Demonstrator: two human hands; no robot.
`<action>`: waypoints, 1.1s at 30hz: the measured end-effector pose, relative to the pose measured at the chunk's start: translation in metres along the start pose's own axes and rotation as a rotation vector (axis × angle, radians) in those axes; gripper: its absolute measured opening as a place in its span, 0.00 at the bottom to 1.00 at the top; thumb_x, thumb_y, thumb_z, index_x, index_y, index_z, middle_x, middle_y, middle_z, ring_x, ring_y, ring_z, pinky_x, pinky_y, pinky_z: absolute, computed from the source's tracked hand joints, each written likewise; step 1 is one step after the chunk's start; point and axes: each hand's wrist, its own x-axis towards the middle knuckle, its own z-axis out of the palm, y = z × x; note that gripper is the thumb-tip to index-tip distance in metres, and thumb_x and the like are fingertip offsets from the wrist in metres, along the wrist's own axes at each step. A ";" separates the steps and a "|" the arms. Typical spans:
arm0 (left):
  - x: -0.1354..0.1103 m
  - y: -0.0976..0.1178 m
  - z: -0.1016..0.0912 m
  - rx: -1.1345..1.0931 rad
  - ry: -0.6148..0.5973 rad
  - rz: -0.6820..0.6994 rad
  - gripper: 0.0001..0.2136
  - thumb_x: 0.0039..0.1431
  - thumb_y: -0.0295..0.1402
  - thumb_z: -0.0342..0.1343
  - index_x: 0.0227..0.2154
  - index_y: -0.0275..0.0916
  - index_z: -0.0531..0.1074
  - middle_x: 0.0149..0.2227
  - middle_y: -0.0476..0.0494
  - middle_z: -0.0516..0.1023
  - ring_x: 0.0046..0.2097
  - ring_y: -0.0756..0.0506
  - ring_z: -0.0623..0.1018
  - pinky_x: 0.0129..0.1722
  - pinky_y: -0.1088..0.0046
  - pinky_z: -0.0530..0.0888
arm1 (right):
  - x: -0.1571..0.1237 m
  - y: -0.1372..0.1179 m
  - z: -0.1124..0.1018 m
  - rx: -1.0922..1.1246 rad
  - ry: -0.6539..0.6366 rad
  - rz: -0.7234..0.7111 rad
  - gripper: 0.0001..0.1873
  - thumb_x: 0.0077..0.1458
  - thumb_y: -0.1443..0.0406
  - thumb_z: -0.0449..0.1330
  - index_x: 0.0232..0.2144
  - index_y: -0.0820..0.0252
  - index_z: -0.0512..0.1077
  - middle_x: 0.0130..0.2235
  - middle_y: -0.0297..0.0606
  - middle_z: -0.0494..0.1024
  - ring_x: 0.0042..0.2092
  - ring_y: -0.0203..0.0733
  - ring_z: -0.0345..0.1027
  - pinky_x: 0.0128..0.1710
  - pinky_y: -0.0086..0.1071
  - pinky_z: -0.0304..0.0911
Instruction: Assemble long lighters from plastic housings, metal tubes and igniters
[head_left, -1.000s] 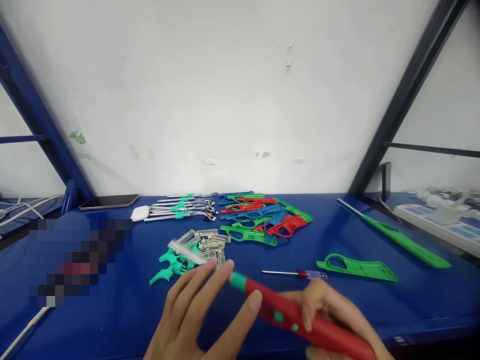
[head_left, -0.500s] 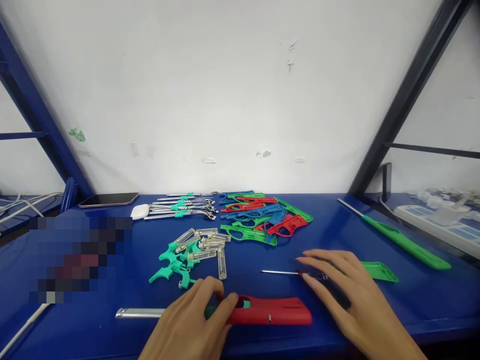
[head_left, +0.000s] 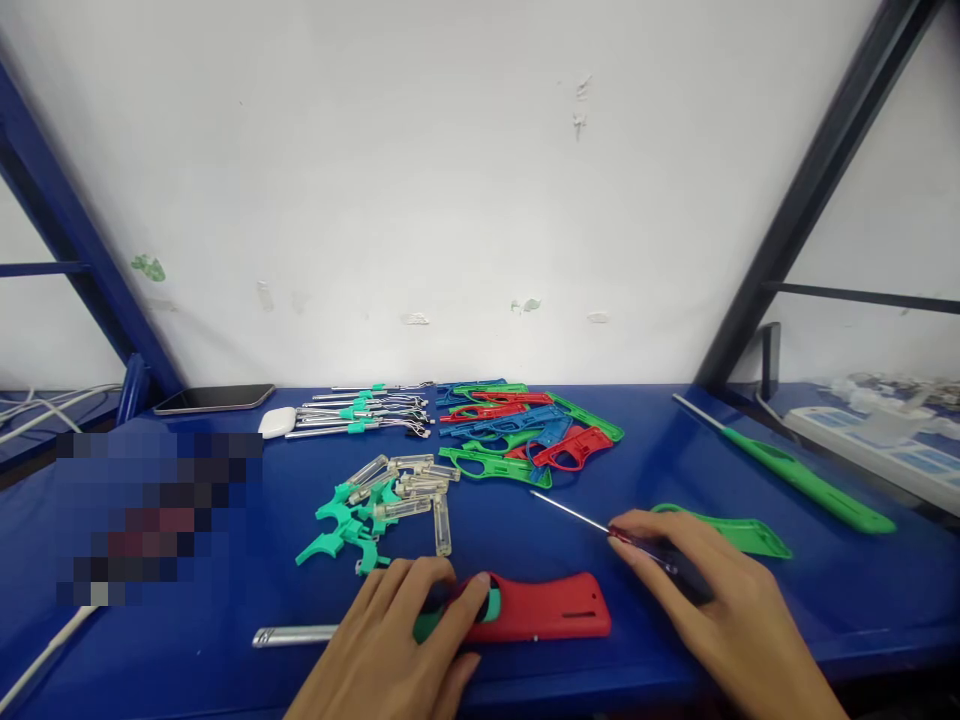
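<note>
My left hand (head_left: 394, 635) is closed over the front part of a red long-nosed lighter (head_left: 551, 610) lying on the blue table. Its metal tube sticks out to the left of my hand, and a green trigger shows between my fingers. With thumb and fingers, my right hand (head_left: 720, 600) grips a screwdriver (head_left: 574, 514) by its dark red and black handle; the thin shaft points up and to the left. Just beyond the right hand lies a green lighter shell half (head_left: 750, 537). Green triggers (head_left: 341, 530) and clear fuel tanks (head_left: 442, 525) are heaped beyond the left hand.
Red, green and blue shell halves (head_left: 495, 465) are piled at the back middle. Metal tubes with wires (head_left: 352, 412) lie left of them, near a white case (head_left: 277, 422) and a phone (head_left: 214, 398). An assembled green lighter (head_left: 810, 480) and a power strip (head_left: 862, 445) lie right.
My right hand has closed on the screwdriver handle, and its tip has swung away from me. The red lighter has shifted slightly and rolled, showing more of its broad side.
</note>
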 end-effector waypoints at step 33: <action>-0.012 -0.070 -0.025 -0.004 -0.055 -0.433 0.21 0.75 0.40 0.41 0.48 0.49 0.82 0.48 0.41 0.83 0.46 0.37 0.84 0.29 0.69 0.79 | -0.006 0.006 0.003 -0.041 -0.101 -0.036 0.11 0.71 0.50 0.60 0.46 0.43 0.79 0.43 0.28 0.87 0.43 0.44 0.83 0.47 0.37 0.74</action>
